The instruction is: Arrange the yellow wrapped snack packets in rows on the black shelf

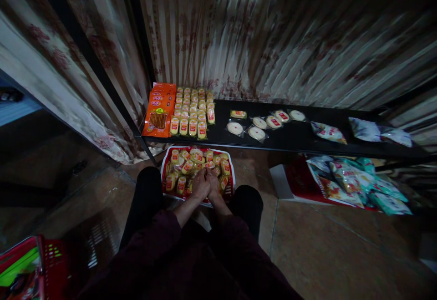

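A red basket with a white rim (pixel 232 172) stands between my knees, filled with small yellow wrapped cakes (pixel 187 167) with red and white labels. My left hand (pixel 200 185) and my right hand (pixel 212 183) meet over the right half of the basket. Their fingers are curled in and pressed close together. A wrapped cake shows right at the fingertips, but whether it is gripped or lies behind them is unclear. On the black shelf (pixel 218 138) ahead, more of these cakes (pixel 193 128) stand in tight rows.
Orange snack bags (pixel 159 113) lie at the shelf's left end. Right of the rows are a single cake pack (pixel 238 114), several round wrapped biscuits (pixel 256 133) and snack bags (pixel 328 132). Below stands a red box (pixel 293 184) with bags. A red basket (pixel 51 263) sits lower left.
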{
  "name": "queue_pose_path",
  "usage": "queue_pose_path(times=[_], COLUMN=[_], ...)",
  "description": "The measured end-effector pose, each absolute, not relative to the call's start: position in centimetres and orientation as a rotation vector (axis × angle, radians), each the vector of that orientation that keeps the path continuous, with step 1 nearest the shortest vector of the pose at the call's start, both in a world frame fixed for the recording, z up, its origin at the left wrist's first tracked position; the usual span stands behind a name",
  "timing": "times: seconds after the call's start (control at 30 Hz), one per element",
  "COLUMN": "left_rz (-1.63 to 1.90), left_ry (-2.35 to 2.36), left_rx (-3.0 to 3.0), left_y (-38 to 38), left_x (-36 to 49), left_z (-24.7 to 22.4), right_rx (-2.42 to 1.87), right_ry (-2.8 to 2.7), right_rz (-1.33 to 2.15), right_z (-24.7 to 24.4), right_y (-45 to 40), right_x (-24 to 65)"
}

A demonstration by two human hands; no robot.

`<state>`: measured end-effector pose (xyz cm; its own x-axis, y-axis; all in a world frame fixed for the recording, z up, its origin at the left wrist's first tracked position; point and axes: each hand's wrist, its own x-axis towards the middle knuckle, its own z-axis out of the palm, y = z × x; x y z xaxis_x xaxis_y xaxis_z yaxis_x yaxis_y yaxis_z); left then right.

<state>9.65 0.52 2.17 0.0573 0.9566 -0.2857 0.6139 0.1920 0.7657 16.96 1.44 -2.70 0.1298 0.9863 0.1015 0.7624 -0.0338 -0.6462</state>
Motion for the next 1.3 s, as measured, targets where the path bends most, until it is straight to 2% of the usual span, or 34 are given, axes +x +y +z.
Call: queue_pose_path(times=[0.3,0.5,0.77,0.9,1.0,1.17,1.3], left_rz=[0.31,0.141,0.266,0.353,0.368,0.398,0.427], left_ry=[1.714,1.765,1.764,1.781,1.802,1.808,1.81], left_rx=[1.69,1.839,1.875,1.851,1.823,1.814,1.799], left_y=[-1.0,-2.8,-3.5,-3.4,-3.2,-3.2,-3.4], left_x=[7.8,6.1,5.1,4.9,4.8,4.7,4.6], left_z=[-0.3,-1.4,-2.7,-3.4,-3.8,-4.0,-3.8], right_rx=[-2.27,-2.398,-1.898,-1.588,-1.498,-1.935,-2.081], right_ry=[-1.818,-1.696,-1.802,-1.872,-1.843,-1.384,-1.114], right_rz=[0.359,0.217,0.386,0.557,0.527,0.321,0.471], right_z=[0.2,-0.9,-4.3,-3.8,-2.9,-2.6,-3.9], right_y=[-2.2,-3.8,-3.7,-3.6,-3.4,-2.2,-0.8], right_x=[19.0,19.3,19.4,18.6,18.5,20.9,22.5])
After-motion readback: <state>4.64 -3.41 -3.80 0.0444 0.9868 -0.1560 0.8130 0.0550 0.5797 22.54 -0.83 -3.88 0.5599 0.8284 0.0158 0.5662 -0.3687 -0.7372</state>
